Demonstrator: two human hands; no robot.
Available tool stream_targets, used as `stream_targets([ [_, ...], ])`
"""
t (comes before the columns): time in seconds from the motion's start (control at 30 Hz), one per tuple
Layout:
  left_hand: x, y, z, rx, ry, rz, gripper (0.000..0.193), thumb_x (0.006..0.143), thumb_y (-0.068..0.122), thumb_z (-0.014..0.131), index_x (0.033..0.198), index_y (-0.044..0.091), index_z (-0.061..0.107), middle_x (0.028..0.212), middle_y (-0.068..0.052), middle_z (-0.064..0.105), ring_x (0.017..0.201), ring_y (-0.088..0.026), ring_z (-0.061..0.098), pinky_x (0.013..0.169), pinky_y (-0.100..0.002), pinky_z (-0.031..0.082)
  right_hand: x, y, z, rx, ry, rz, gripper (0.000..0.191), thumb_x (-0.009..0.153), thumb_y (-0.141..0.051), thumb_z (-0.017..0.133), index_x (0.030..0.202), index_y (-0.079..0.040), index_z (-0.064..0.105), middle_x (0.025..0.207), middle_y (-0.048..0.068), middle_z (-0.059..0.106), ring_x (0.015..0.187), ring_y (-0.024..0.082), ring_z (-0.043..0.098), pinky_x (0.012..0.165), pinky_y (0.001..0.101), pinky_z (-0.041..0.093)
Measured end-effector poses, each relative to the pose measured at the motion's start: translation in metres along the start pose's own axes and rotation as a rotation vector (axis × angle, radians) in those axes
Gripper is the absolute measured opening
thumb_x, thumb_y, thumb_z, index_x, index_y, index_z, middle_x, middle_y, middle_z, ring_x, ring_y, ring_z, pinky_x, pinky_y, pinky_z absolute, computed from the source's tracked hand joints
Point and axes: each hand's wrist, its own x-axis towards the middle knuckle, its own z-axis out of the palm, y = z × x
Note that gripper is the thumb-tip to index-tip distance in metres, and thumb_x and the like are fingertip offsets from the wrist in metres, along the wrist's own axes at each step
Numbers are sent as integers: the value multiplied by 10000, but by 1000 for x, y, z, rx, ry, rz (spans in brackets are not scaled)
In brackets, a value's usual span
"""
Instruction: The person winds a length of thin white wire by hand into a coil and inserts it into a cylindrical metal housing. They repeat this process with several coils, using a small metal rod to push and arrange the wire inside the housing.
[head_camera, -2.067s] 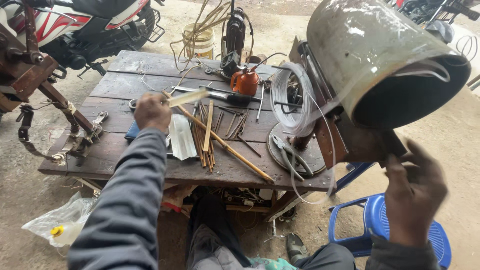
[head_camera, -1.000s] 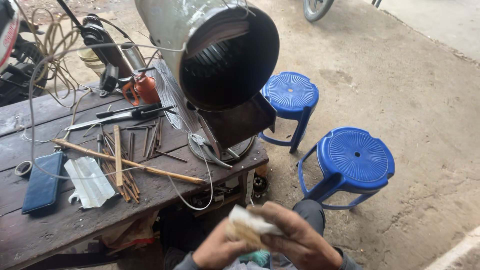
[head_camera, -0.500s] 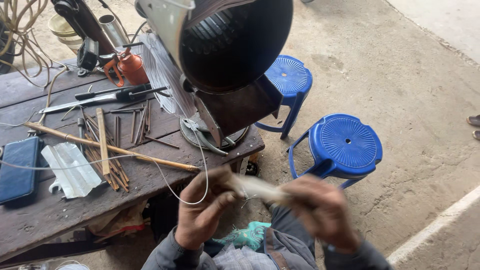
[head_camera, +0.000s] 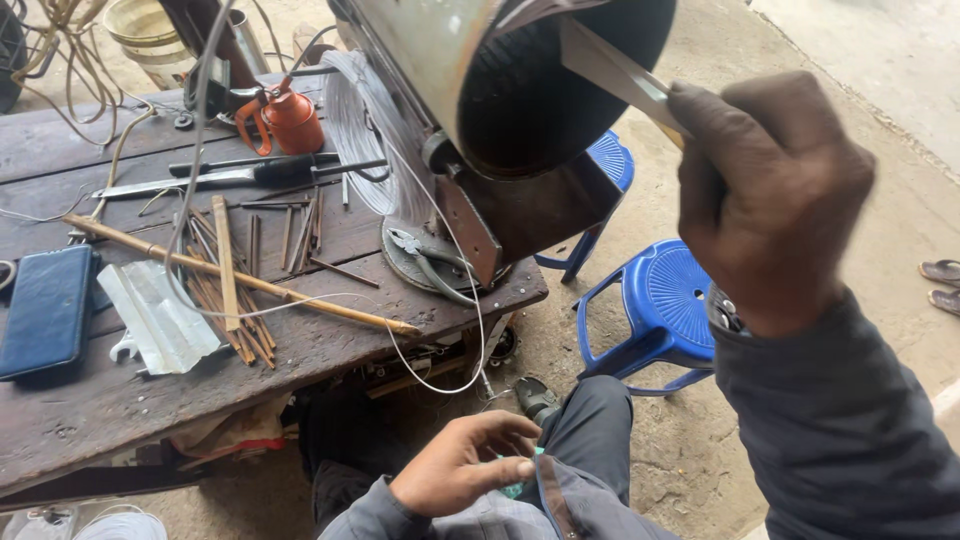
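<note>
gripping a thin pale strip (head_camera: 620, 80), the right hand (head_camera: 770, 195) fills the upper right of the frame, its fingers (head_camera: 705, 150) curled tight around the strip's near end. the strip runs up and to the left from the knuckles and its far end lies inside the dark mouth of a large metal drum (head_camera: 470, 60) at the top centre. the left hand (head_camera: 465, 462) sits low in the frame, just left of centre, resting on the person's lap with its fingers loosely bent and slightly apart, holding nothing that can be made out. a dark wooden table (head_camera: 120, 400) takes up the left side. on it lie a bundle of thin sticks (head_camera: 235, 290), a long knife (head_camera: 215, 175), an orange oil can (head_camera: 290, 118), a folded piece of sheet metal (head_camera: 160, 315) and a dark blue case (head_camera: 45, 310) at the left edge. two blue plastic stools (head_camera: 665, 305) stand on the concrete at centre right, below the drum.
</note>
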Motion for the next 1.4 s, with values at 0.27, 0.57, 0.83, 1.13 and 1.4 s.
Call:
stream_targets([
  [0.27,-9,-25,-18,-187,194,34,405,904,228,775,1205,-22,671,1060,-60,711,957,-104,664,854,-263,558,4,-8,-5,-87,-60,4,95,1052,87,777,1135,45,759,958,163,670,796,254,690,705,336,549],
  [0.57,-4,-26,-13,-246,147,21,399,900,235,770,1199,-13,681,1071,-68,722,978,-121,678,880,-273,570,15,-18,-6,-28,-115,41,196,1016,81,698,1199,32,749,1004,133,670,838,213,711,726,297,567],
  [0.83,-10,-33,-16,-219,143,13,385,908,232,760,1194,-15,683,1072,-63,730,987,-116,683,894,-280,571,31,-35,-3,-130,-157,56,142,957,71,787,1097,59,766,881,172,646,703,270,672,616,373,535],
  [1.13,-13,-31,-25,-267,139,-49,392,909,244,756,1195,-16,686,1046,-70,738,953,-119,677,861,-290,566,19,-24,-3,-133,-181,111,143,1046,49,720,1186,73,738,983,166,650,782,214,681,664,286,533],
  [1.4,-12,-31,-28,-213,159,-40,390,906,250,759,1188,-11,694,1053,-67,739,960,-114,681,867,-278,570,27,-39,12,-337,-206,-20,247,894,23,786,1137,-19,793,872,106,597,701,242,619,598,371,481],
])
